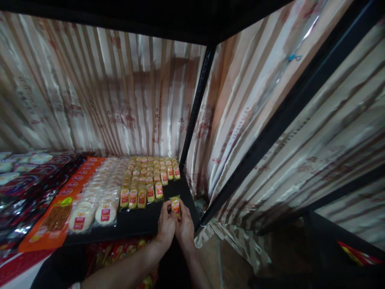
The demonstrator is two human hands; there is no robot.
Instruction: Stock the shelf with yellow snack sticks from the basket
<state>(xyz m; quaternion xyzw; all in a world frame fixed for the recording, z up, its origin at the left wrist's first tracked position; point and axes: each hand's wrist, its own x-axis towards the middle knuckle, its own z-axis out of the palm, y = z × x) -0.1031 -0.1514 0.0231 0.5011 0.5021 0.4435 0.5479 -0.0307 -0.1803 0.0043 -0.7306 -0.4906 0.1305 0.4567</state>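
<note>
Currently both hands meet at 6 o'clock of the frame, over the front edge of a black shelf (141, 221). Left hand (166, 225) and right hand (184, 227) are each closed, fingertips pinching one small yellow packet (175, 206) between them; the packet stands upright, label facing the camera. I cannot tell whether its base touches the shelf or hangs just above it. Position of the packet: just at 3 o'clock of the front row of the yellow packet rows (150, 176), slightly nearer the camera than that row, apart from it by a narrow gap. Those rows run back to the striped sheet (90, 88) that lines the back, ending near the black post (197, 104) at the corner. At 9 o'clock of the rows lie round white packs (99, 194), then orange packs (60, 212), then dark packs (27, 188) at the far edge. Red packs (120, 253) show below the shelf, dim. Judgement on progress: the yellow block looks mostly laid, the back rows full from side to side, while the front row holds four packets and stops short of the corner. Bare shelf lies at 5 o'clock of the block and along the whole front edge, so the stocking of this section reads as well along but not complete.
</note>
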